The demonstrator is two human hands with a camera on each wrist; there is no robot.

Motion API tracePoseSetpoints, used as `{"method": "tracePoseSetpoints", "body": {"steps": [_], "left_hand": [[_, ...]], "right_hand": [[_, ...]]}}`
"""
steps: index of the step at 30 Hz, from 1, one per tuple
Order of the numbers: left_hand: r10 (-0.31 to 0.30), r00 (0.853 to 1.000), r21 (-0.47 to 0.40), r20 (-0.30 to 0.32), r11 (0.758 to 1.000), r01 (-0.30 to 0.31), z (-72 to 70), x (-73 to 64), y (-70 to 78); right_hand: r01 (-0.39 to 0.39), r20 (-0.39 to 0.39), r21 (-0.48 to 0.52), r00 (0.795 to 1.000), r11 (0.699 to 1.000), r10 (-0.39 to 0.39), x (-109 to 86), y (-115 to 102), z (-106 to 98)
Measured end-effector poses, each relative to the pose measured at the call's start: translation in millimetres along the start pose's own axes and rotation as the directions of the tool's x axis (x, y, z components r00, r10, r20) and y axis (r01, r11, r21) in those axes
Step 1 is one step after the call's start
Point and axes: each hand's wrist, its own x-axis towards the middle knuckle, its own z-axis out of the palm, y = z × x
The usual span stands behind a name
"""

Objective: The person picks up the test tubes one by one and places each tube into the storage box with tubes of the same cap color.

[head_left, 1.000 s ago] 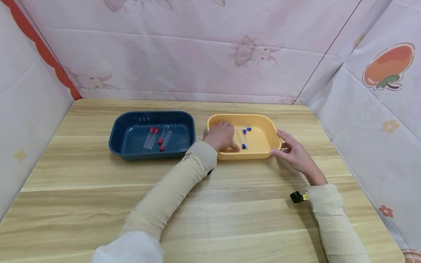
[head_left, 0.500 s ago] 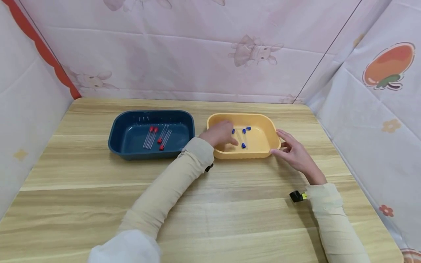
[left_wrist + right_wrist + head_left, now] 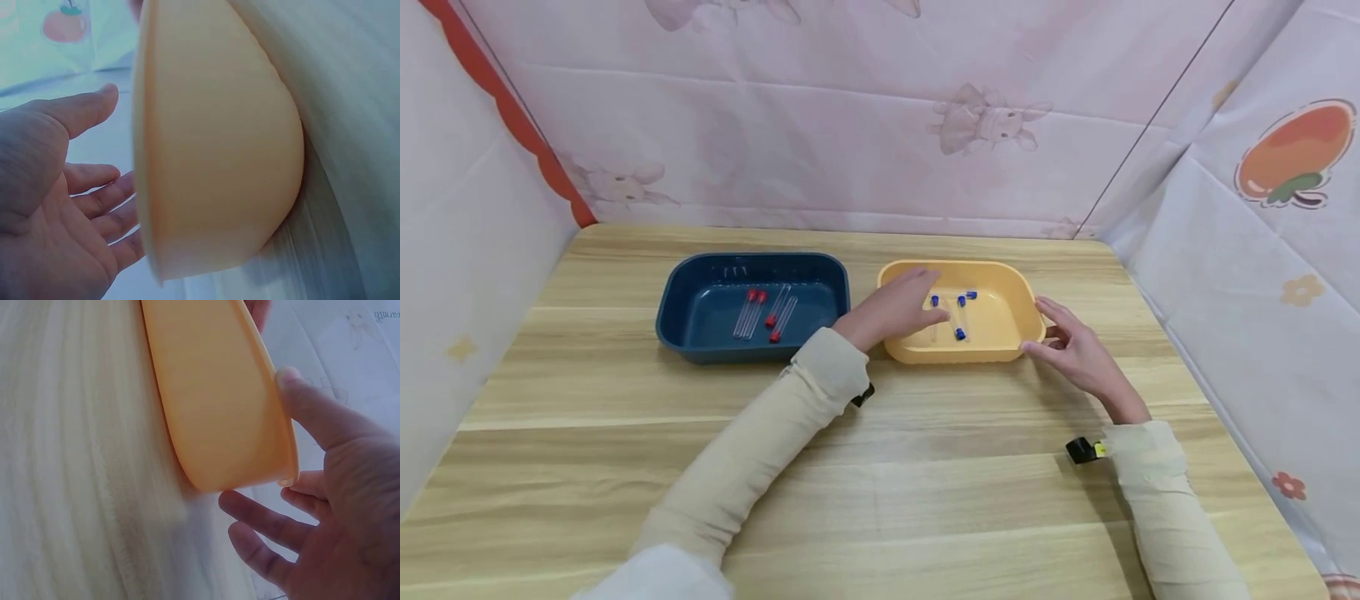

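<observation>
My left hand hovers over the left end of the yellow plastic tub, its fingers extended and nothing held. The left wrist view shows the same hand with thumb and fingers spread beside the rim. Under and beside its fingertips, several clear test tubes with blue caps lie on the tub floor. My right hand holds the tub's right end. Seen from the right wrist, the thumb presses the rim while the index finger reaches round the corner.
Left of the yellow tub stands a dark blue tub with several red-capped test tubes in it. Both tubs rest on a wooden table, with printed cloth walls behind and at the sides.
My left hand has risen from the tub floor and drawn slightly left, its fingers straightening. Another blue-capped test tube has come into sight beneath it. The right hand stays at the rim.
</observation>
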Motion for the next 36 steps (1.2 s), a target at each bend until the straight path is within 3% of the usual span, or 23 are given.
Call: {"method": "tracePoseSetpoints", "body": {"steps": [7,14,25,30,36], "left_hand": [[0.039,0.997,-0.005,-0.067,0.999,-0.039,-5.4,-36.3,3.1],[0.049,0.994,0.038,-0.095,0.998,-0.045,-9.2,-67.0,3.7],[0.054,0.986,0.039,-0.156,0.998,-0.049,-23.8,-113.6,-11.8],[0.037,0.982,0.061,-0.184,0.998,-0.026,-32.7,-133.8,-23.8],[0.054,0.969,0.135,-0.24,0.991,-0.022,-43.3,-154.8,-40.7]], "right_hand": [[-0.011,0.013,-0.036,1.0,0.999,0.011,-1.7,-3.4,-0.3],[-0.004,0.004,-0.069,1.0,0.998,0.005,-1.9,-4.3,1.7],[-0.039,-0.025,-0.081,0.999,0.996,0.037,-0.1,18.7,1.9],[0.015,-0.031,-0.158,0.999,0.987,-0.02,-1.0,23.5,1.1],[0.157,-0.038,-0.28,0.984,0.947,-0.174,-2.1,16.0,-2.2]]}}
